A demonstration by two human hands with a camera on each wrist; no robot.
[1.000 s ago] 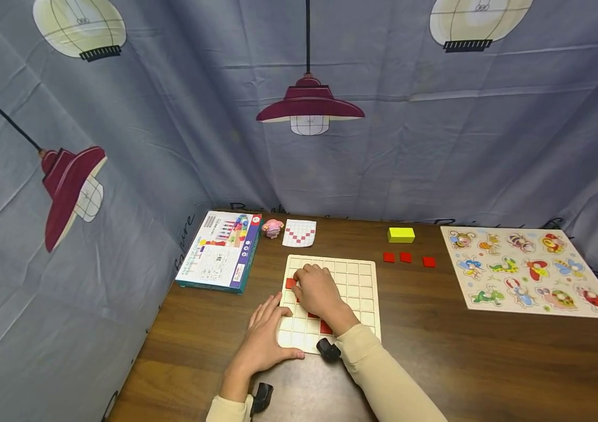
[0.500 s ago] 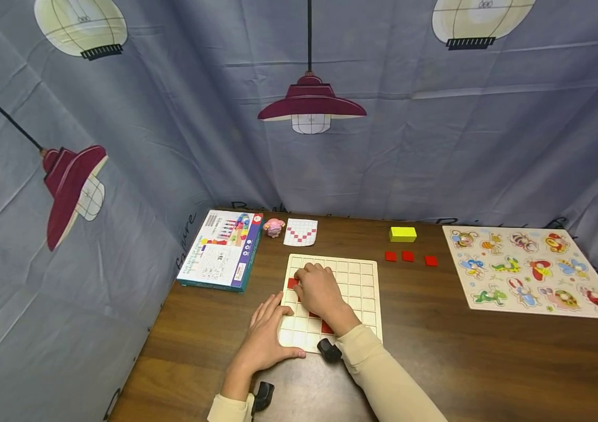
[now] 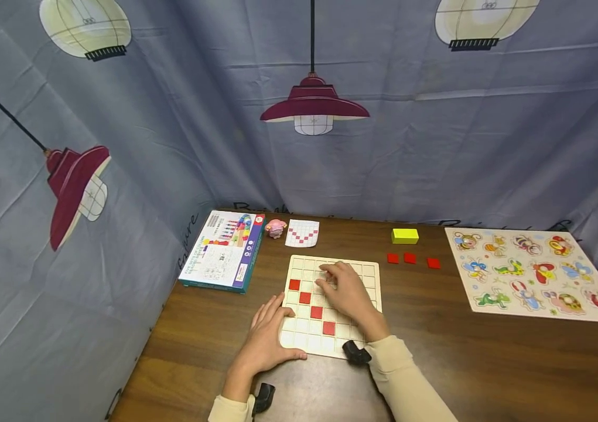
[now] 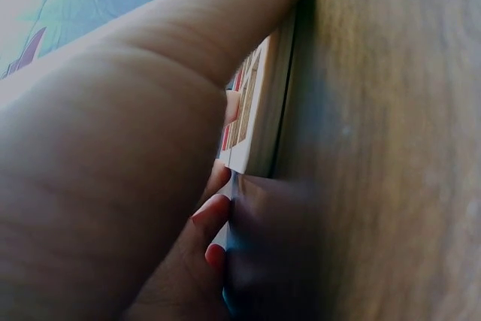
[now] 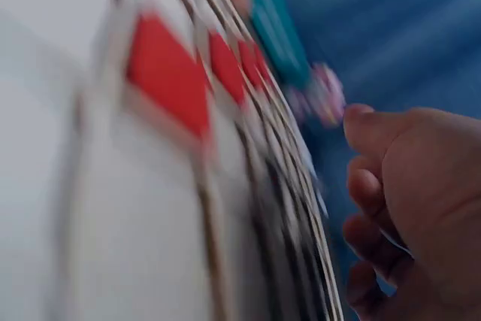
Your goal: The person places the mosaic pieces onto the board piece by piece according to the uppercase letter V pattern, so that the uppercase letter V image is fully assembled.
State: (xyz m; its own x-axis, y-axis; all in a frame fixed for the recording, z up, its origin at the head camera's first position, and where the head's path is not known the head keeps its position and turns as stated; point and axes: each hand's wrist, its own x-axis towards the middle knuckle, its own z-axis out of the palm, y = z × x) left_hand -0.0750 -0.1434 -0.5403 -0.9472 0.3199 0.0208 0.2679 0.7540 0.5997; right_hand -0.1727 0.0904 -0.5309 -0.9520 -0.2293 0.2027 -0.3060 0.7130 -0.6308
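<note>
A pale wooden grid board lies on the table in the head view. Several red square tiles sit in its squares, stepping diagonally from upper left to lower middle. My left hand spans the board's near left corner, fingers along the left side and thumb at the near edge. Above the board's middle is my right hand, fingers loosely bent, with nothing visible in them. The right wrist view shows that hand apart from the tiles. In the left wrist view, the forearm hides much of the board.
Three loose red tiles lie right of the board, below a yellow block. A pattern card and a pink figurine stand behind. A boxed game is at left, an insect puzzle board at right.
My right hand has moved right and away from the upper-left tile, uncovering the diagonal of red tiles. My left hand stays at the board's corner.
</note>
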